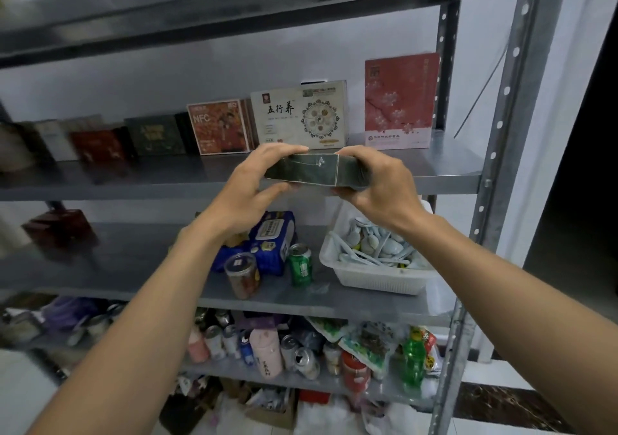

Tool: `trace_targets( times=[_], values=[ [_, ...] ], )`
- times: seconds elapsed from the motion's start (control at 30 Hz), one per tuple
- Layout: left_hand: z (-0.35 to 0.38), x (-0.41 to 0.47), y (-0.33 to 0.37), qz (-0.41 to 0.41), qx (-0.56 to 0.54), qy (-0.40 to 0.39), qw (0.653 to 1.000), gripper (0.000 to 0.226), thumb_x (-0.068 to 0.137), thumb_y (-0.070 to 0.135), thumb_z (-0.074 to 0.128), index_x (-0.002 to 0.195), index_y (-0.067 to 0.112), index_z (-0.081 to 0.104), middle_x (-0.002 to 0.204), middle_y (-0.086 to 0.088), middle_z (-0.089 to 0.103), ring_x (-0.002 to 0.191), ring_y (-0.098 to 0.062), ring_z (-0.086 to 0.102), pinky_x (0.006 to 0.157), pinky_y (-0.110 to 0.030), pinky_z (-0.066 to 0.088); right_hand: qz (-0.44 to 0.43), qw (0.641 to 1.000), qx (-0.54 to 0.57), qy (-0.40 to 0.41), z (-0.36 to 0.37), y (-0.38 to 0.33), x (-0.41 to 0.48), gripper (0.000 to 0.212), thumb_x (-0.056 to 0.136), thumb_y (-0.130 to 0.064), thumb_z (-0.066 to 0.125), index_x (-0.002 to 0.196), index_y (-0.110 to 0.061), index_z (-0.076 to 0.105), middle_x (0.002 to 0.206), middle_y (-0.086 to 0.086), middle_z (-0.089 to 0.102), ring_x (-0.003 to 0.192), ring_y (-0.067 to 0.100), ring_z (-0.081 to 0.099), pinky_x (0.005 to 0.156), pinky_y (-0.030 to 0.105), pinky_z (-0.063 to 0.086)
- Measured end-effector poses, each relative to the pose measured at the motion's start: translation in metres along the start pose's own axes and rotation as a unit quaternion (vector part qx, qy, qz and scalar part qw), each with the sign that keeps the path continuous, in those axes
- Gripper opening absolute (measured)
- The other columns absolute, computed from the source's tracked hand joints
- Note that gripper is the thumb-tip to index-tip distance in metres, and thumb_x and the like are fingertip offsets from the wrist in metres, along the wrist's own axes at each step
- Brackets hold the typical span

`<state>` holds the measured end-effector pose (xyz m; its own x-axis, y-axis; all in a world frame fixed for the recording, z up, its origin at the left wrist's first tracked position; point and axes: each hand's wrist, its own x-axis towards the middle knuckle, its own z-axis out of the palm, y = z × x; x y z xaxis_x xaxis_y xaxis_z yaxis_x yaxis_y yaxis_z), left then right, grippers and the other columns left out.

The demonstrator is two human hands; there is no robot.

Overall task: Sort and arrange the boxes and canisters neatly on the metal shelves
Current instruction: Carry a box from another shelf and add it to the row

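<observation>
L hand [257,183] + R hand [381,190] both grip the dark green box [307,172] by its short ends, fingers over the top, thumbs below. Box is held flat in the air, just in front of the shelf [133,180] edge, not resting on it. Judged: light, stiff card, prob. film-wrapped (glare on face) so maybe slick. Two-hand end grip looks right; squeeze the edges, not the mid panel. Look: flat, oblong, dark green w/ thin pale border line, print unreadable. Behind it, an upright row at the shelf back: NFC box [219,126], white box [297,116], pink-red box [399,100]. Darker boxes further left, blurred.
</observation>
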<state>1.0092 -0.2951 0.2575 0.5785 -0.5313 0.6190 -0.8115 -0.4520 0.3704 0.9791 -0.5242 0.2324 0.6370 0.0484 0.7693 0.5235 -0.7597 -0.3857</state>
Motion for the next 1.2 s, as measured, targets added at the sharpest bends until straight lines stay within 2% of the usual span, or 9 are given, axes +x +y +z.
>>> trace_targets(
  times=[0.17, 0.27, 0.4, 0.53, 0.7, 0.87, 1.0, 1.1, 1.2],
  values=[
    [-0.012, -0.038, -0.002, -0.103, -0.115, 0.149, 0.977, 0.049, 0.092, 0.021, 0.066, 0.135, 0.037, 0.049, 0.14, 0.012, 0.052, 0.126, -0.004, 0.05, 0.101, -0.034, 0.047, 0.044, 0.998, 0.019, -0.031, 0.017, -0.024, -0.024, 0.046, 0.071, -0.049, 0.072, 0.106, -0.022, 0.062, 0.083, -0.003, 0.067, 0.074, 0.021, 0.062, 0.065, 0.043, 0.054],
    [-0.002, -0.079, -0.009, -0.197, -0.121, 0.16, 0.96, 0.05, 0.093, 0.031, 0.064, 0.137, 0.044, 0.044, 0.143, 0.016, 0.047, 0.13, -0.001, 0.045, 0.101, -0.031, 0.043, 0.111, 0.99, 0.082, -0.032, 0.037, -0.032, -0.052, 0.046, 0.071, -0.051, 0.076, 0.107, -0.025, 0.062, 0.086, -0.01, 0.068, 0.079, 0.015, 0.064, 0.069, 0.04, 0.055],
    [0.022, -0.143, -0.015, -0.336, -0.165, 0.219, 0.901, 0.045, 0.095, 0.038, 0.058, 0.139, 0.038, 0.046, 0.139, 0.009, 0.051, 0.125, -0.007, 0.049, 0.104, -0.035, 0.044, 0.206, 0.965, 0.16, -0.035, 0.061, -0.038, -0.097, 0.039, 0.07, -0.035, 0.086, 0.103, -0.029, 0.064, 0.087, -0.02, 0.067, 0.081, -0.001, 0.063, 0.074, 0.033, 0.056],
    [0.045, -0.22, -0.002, -0.424, -0.178, 0.263, 0.848, 0.041, 0.096, 0.036, 0.057, 0.137, 0.034, 0.051, 0.134, 0.008, 0.055, 0.119, -0.005, 0.052, 0.102, -0.035, 0.045, 0.26, 0.938, 0.216, -0.081, 0.086, -0.043, -0.155, 0.039, 0.069, -0.033, 0.085, 0.103, -0.028, 0.067, 0.093, -0.013, 0.071, 0.087, 0.006, 0.066, 0.078, 0.041, 0.057],
    [0.066, -0.318, 0.033, -0.517, -0.158, 0.335, 0.772, 0.032, 0.096, 0.033, 0.058, 0.128, 0.038, 0.058, 0.121, 0.019, 0.061, 0.108, 0.007, 0.056, 0.103, -0.038, 0.046, 0.31, 0.896, 0.277, -0.156, 0.111, -0.063, -0.239, 0.043, 0.07, -0.026, 0.088, 0.108, -0.024, 0.069, 0.097, -0.012, 0.073, 0.089, 0.004, 0.068, 0.082, 0.04, 0.058],
    [0.072, -0.392, 0.073, -0.579, -0.11, 0.362, 0.722, 0.031, 0.097, 0.033, 0.056, 0.128, 0.038, 0.058, 0.128, 0.014, 0.06, 0.118, -0.007, 0.054, 0.104, -0.045, 0.044, 0.336, 0.865, 0.303, -0.219, 0.127, -0.079, -0.311, 0.039, 0.07, -0.026, 0.088, 0.102, -0.031, 0.068, 0.096, -0.014, 0.073, 0.088, 0.005, 0.068, 0.078, 0.042, 0.059],
    [0.079, -0.432, 0.105, -0.611, -0.087, 0.395, 0.68, 0.029, 0.098, 0.031, 0.056, 0.124, 0.043, 0.058, 0.124, 0.017, 0.061, 0.113, -0.002, 0.057, 0.102, -0.042, 0.046, 0.344, 0.843, 0.311, -0.274, 0.134, -0.087, -0.344, 0.041, 0.069, -0.031, 0.087, 0.105, -0.029, 0.068, 0.098, -0.012, 0.073, 0.092, 0.008, 0.068, 0.078, 0.045, 0.06],
    [0.084, -0.456, 0.124, -0.629, -0.073, 0.42, 0.65, 0.029, 0.097, 0.028, 0.057, 0.121, 0.044, 0.059, 0.123, 0.016, 0.062, 0.112, -0.003, 0.058, 0.103, -0.043, 0.046, 0.333, 0.843, 0.3, -0.296, 0.142, -0.096, -0.358, 0.048, 0.067, -0.037, 0.086, 0.11, -0.027, 0.068, 0.098, -0.012, 0.072, 0.093, 0.007, 0.066, 0.078, 0.044, 0.059],
    [0.087, -0.474, 0.138, -0.641, -0.064, 0.439, 0.626, 0.03, 0.097, 0.026, 0.058, 0.122, 0.04, 0.06, 0.123, 0.015, 0.063, 0.112, -0.002, 0.058, 0.103, -0.042, 0.045, 0.32, 0.838, 0.308, -0.317, 0.151, -0.108, -0.364, 0.041, 0.067, -0.035, 0.086, 0.102, -0.026, 0.068, 0.093, -0.012, 0.071, 0.089, 0.008, 0.066, 0.076, 0.043, 0.058]
  ],
)
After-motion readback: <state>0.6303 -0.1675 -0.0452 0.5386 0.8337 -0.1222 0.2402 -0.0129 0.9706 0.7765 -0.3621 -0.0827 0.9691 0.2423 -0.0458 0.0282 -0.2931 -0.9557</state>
